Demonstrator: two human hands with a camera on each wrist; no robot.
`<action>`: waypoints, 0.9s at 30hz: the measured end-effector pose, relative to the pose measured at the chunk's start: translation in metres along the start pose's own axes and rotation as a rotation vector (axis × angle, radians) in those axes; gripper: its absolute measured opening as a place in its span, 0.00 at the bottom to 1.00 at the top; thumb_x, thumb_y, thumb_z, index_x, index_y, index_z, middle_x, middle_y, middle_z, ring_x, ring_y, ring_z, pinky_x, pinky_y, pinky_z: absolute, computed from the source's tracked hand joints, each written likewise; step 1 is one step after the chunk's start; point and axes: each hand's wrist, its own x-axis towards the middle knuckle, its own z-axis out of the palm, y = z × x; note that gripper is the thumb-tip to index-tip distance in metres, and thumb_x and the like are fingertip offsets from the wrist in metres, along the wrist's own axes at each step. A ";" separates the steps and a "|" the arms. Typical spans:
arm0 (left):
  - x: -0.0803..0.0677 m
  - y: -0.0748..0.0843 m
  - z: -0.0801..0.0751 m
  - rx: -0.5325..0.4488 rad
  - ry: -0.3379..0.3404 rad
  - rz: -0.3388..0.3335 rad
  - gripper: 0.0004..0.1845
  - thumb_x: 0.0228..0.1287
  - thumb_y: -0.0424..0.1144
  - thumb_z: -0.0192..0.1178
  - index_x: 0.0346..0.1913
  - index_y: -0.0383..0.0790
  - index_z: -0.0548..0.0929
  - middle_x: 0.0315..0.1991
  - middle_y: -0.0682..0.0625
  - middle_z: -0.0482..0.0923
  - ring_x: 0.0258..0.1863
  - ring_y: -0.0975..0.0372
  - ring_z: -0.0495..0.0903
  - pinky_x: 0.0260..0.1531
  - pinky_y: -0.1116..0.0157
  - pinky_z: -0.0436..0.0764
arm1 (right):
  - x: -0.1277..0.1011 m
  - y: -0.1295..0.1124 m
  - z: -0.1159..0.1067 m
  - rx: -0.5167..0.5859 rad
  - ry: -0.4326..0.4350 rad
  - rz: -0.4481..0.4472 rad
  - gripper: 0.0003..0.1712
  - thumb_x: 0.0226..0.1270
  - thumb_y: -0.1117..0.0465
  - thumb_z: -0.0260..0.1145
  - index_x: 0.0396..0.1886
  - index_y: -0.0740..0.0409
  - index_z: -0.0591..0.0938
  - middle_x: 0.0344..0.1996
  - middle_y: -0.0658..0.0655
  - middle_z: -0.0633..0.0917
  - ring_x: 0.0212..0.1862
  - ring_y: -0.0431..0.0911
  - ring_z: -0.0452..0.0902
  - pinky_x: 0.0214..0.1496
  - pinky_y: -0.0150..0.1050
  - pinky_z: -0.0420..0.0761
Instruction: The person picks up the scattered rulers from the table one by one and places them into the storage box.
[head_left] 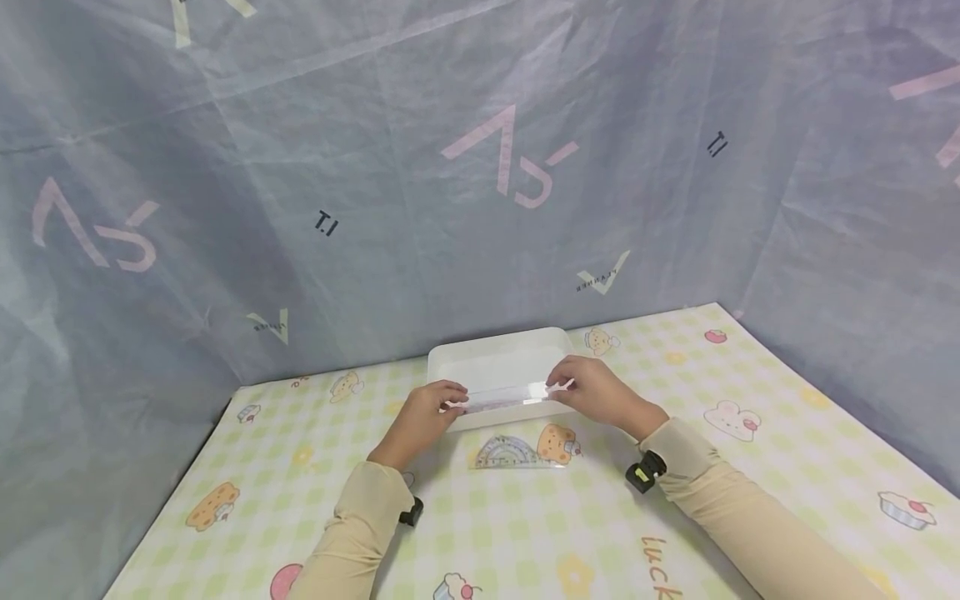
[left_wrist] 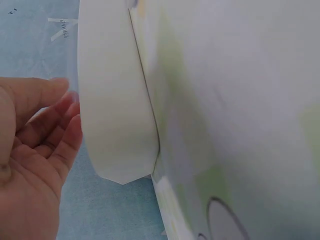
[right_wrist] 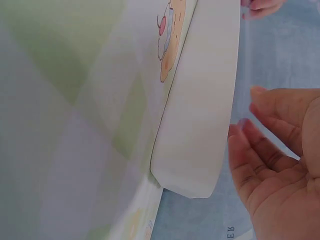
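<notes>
Both hands, left (head_left: 427, 408) and right (head_left: 592, 390), pinch ruler (head_left: 501, 397) over box (head_left: 498, 358), 12 o'clock of protractor (head_left: 513, 452); lowering needs level ends.

A clear protractor (head_left: 512, 454) lies flat on the bench (head_left: 750, 500), near the middle and just left of a printed cookie figure. The bench wears a cloth of pale green and yellow checks with cartoon cookies, cupcakes and a rabbit on it. A bluish sheet (head_left: 450, 167) printed with pink and black marks hangs behind the far edge and along both sides.
</notes>
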 end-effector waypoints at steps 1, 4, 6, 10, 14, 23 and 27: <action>0.000 0.000 0.000 0.003 -0.003 -0.001 0.08 0.63 0.27 0.66 0.44 0.31 0.88 0.52 0.46 0.83 0.45 0.53 0.84 0.43 0.62 0.84 | 0.000 0.000 0.000 -0.007 -0.004 -0.001 0.07 0.61 0.65 0.73 0.40 0.61 0.87 0.39 0.53 0.86 0.44 0.49 0.82 0.47 0.47 0.83; 0.001 0.000 -0.001 0.015 -0.015 -0.013 0.09 0.63 0.27 0.66 0.45 0.31 0.88 0.52 0.46 0.83 0.48 0.53 0.83 0.45 0.60 0.84 | 0.000 0.000 0.000 -0.016 -0.026 0.008 0.09 0.63 0.63 0.72 0.42 0.62 0.87 0.42 0.54 0.86 0.47 0.49 0.83 0.49 0.47 0.83; 0.001 0.000 -0.001 0.019 -0.020 -0.021 0.09 0.63 0.28 0.66 0.45 0.32 0.88 0.52 0.46 0.83 0.50 0.54 0.82 0.46 0.58 0.84 | -0.001 -0.001 0.000 -0.014 -0.036 0.010 0.10 0.63 0.63 0.72 0.43 0.63 0.87 0.43 0.55 0.86 0.48 0.50 0.82 0.50 0.47 0.83; 0.001 0.002 -0.003 0.013 -0.022 -0.033 0.09 0.63 0.28 0.67 0.46 0.32 0.88 0.51 0.47 0.83 0.51 0.53 0.82 0.47 0.56 0.83 | -0.001 -0.002 -0.001 -0.011 -0.038 0.009 0.11 0.64 0.63 0.71 0.44 0.63 0.87 0.43 0.55 0.86 0.49 0.51 0.82 0.50 0.48 0.82; 0.001 0.002 -0.003 0.009 -0.018 -0.033 0.09 0.62 0.28 0.67 0.45 0.32 0.88 0.50 0.47 0.83 0.49 0.53 0.82 0.47 0.54 0.83 | -0.001 -0.004 -0.002 -0.009 -0.043 0.004 0.11 0.64 0.62 0.71 0.44 0.63 0.87 0.43 0.55 0.86 0.49 0.52 0.82 0.50 0.48 0.82; 0.001 0.005 -0.006 -0.001 -0.016 -0.020 0.08 0.62 0.28 0.67 0.44 0.33 0.88 0.47 0.48 0.83 0.46 0.53 0.83 0.45 0.53 0.83 | -0.001 -0.006 -0.003 -0.005 -0.048 0.001 0.12 0.64 0.62 0.71 0.45 0.63 0.86 0.43 0.55 0.86 0.49 0.51 0.82 0.50 0.48 0.83; 0.000 0.006 -0.007 -0.005 -0.013 -0.016 0.08 0.62 0.28 0.67 0.44 0.33 0.88 0.48 0.49 0.83 0.46 0.52 0.83 0.45 0.54 0.83 | -0.001 -0.006 -0.004 -0.006 -0.042 -0.014 0.12 0.64 0.62 0.71 0.45 0.63 0.86 0.44 0.55 0.86 0.49 0.52 0.82 0.49 0.48 0.83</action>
